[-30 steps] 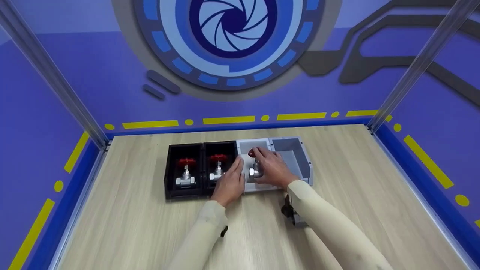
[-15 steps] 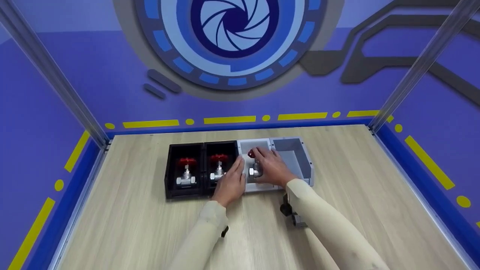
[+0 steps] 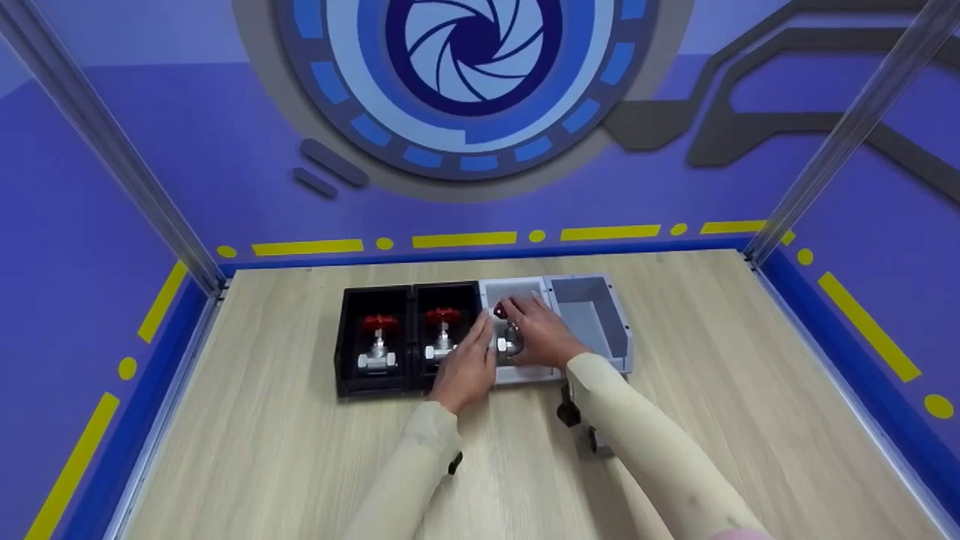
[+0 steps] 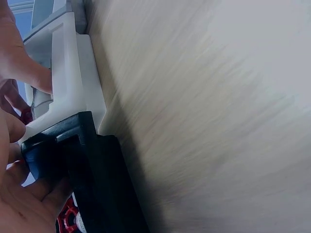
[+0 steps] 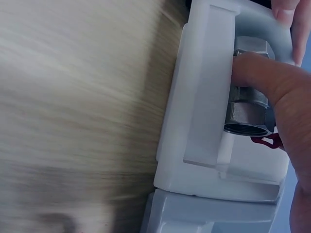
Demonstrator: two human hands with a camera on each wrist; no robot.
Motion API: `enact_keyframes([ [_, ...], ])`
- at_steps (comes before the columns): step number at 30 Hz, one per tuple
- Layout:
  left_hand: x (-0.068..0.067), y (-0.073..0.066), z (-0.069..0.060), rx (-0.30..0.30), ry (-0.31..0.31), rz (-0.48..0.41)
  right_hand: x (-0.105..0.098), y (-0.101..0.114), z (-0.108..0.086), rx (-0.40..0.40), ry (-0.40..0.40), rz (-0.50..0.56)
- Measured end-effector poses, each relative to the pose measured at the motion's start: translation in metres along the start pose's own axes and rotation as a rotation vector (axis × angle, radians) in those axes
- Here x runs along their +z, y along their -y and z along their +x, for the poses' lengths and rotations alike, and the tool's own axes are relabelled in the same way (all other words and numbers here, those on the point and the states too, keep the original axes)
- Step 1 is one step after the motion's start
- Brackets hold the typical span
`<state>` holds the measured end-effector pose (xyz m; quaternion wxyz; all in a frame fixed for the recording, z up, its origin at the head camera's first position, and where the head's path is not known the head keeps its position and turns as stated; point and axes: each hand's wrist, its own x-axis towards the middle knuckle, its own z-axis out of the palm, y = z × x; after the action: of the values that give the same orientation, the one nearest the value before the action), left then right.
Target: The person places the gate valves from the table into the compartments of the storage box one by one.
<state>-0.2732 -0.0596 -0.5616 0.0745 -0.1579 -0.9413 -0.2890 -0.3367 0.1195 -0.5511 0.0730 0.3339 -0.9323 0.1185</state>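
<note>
Gripped in the right hand (image 3: 541,334), inside the white bin (image 5: 201,92): a handwheel valve (image 5: 248,114), roughly upright, thumb bent across the near side of its metal body, fingers up by the red handwheel (image 3: 499,309). Cannot tell whether resting on the bin floor. One hex end turned left, in plain sight from above.

Laid over the adjoining walls of the white bin and the middle black bin (image 3: 469,298): the left hand (image 3: 465,369), fingers extended, digits on both sides of the divide, close to the valve.

Inside the middle black bin, partly hidden behind the left hand, a second valve (image 3: 443,336), red wheel uppermost. Farther left, in the leftmost black bin (image 3: 375,388), a third valve (image 3: 378,351), also upright. At the right end of the row, just beside the white bin, a grey bin (image 3: 597,337). All in one close row on the wood-grain bench (image 3: 277,435).

Nearer, half hidden by the right sleeve (image 3: 645,420), a grey metal part (image 3: 598,442); cannot tell its kind.
</note>
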Motion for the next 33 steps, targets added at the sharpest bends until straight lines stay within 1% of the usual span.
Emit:
enact_keyframes([
  [3,0.000,0.001,0.000,-0.010,0.011,-0.007,0.002,0.001,0.002,0.012,0.013,-0.005],
  [6,0.001,0.001,0.000,-0.016,0.008,-0.011,0.004,0.000,0.003,0.015,0.013,-0.006],
  [13,0.003,0.002,-0.001,0.007,-0.005,0.002,0.010,-0.002,0.003,0.032,0.018,-0.010],
  [22,0.002,0.001,0.001,0.011,-0.011,0.012,0.012,-0.003,0.003,0.036,0.025,-0.047],
  [28,0.004,0.002,0.001,0.007,-0.015,0.005,0.010,0.000,0.003,0.030,0.018,-0.061],
  [33,0.004,0.002,0.000,-0.006,-0.002,0.005,0.012,0.001,0.002,0.035,-0.001,-0.068],
])
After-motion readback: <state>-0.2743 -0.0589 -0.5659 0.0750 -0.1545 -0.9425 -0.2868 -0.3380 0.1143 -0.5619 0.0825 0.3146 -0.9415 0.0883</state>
